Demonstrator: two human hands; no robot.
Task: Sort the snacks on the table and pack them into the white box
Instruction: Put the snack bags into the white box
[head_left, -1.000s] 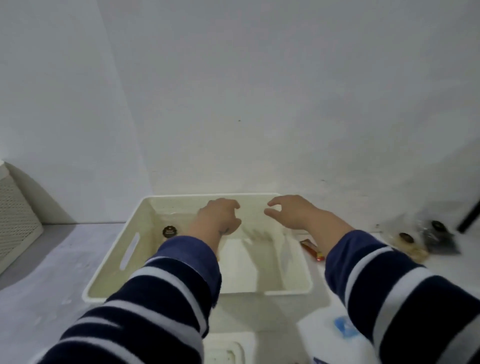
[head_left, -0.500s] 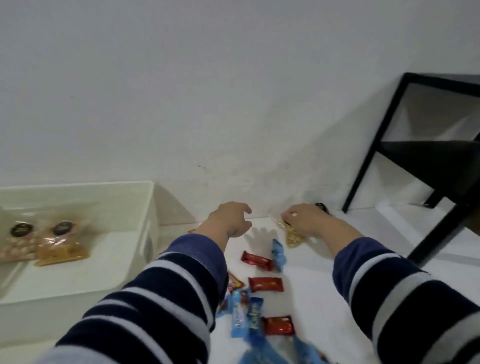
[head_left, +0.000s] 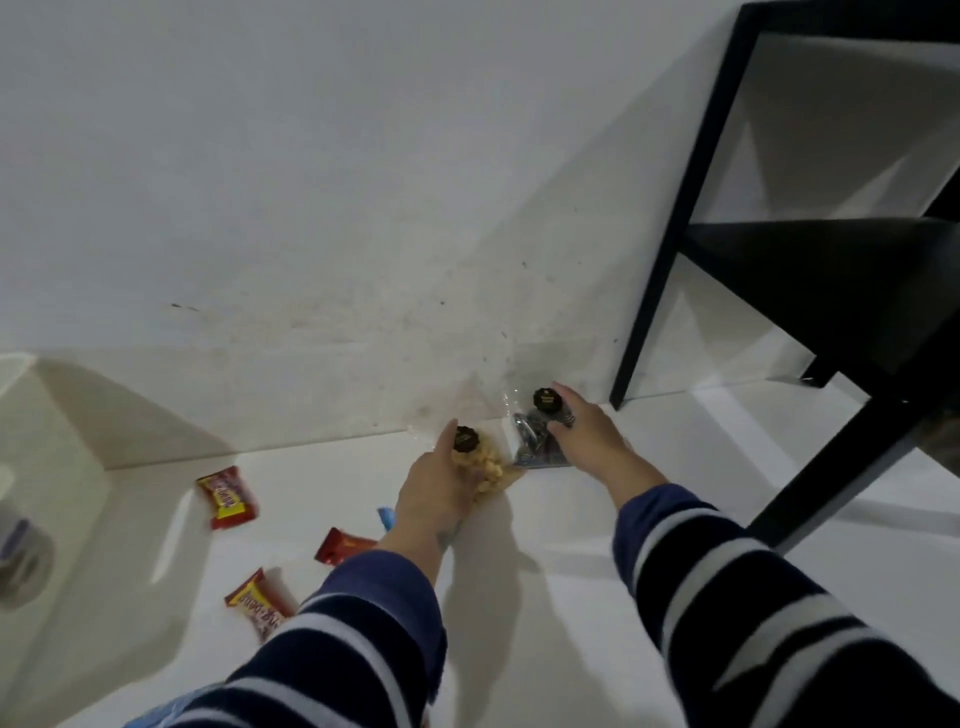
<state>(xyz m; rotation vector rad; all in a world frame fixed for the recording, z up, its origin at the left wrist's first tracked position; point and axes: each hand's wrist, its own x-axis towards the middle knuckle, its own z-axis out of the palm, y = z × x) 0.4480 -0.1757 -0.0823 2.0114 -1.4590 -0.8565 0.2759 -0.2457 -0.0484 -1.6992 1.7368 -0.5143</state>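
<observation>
Both hands have moved from the white box (head_left: 57, 467) to the counter's (head_left: 597, 597) far edge. Nearest, red bars (head_left: 227, 497) are lying unpacked left of the left hand (head_left: 434, 491), whose grip is closing around the pale nut bag (head_left: 480, 462). Beyond, the right hand (head_left: 587, 439) is pinching the dark bag (head_left: 537, 441), so much is remaining.

A clear bag of pale snacks (head_left: 485, 462) is held by the left hand (head_left: 434, 493) – a dark-filled bag (head_left: 537, 436) is gripped by the right hand (head_left: 589, 439), near the wall (head_left: 311, 208); red packets (head_left: 227, 497) are scattered beside the white box (head_left: 78, 519).
</observation>
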